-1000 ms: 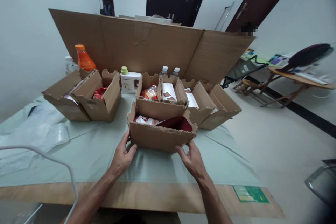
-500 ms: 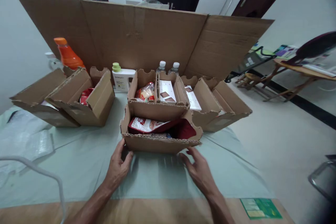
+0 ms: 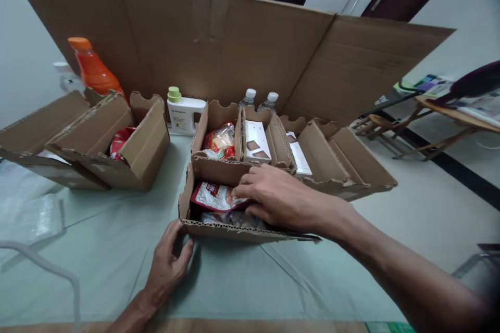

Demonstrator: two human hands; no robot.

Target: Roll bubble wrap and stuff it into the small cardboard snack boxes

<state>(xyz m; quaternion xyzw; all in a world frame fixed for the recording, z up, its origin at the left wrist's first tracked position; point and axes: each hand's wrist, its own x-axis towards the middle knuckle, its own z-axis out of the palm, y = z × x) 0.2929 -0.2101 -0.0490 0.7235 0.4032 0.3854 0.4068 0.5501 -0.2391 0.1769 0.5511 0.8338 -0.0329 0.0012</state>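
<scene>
In front of me a low cardboard box (image 3: 234, 231) holds a dark red and white food pouch (image 3: 213, 195), lying above another clear-looking packet (image 3: 226, 218). My right hand (image 3: 269, 195) reaches into this box from the right, its fingers bent and closed at the pouch's right end; part of the grip is hidden. At the box's front left corner, my left hand (image 3: 167, 263) rests with thumb and fingers apart, fingertips against the cardboard.
Behind stand boxes with a red snack packet (image 3: 221, 140) and white cartons (image 3: 255, 140). Two more boxes (image 3: 144, 156) stand left. A white jug (image 3: 183, 114), an orange bottle (image 3: 96, 70) and clear bottles (image 3: 249, 98) line a tall cardboard screen (image 3: 253, 47). A grey cable (image 3: 47, 265) crosses lower left.
My right hand has moved from the box's front right corner up and into it, onto the pouch. My left hand stays at the left corner. The view has shifted slightly.
</scene>
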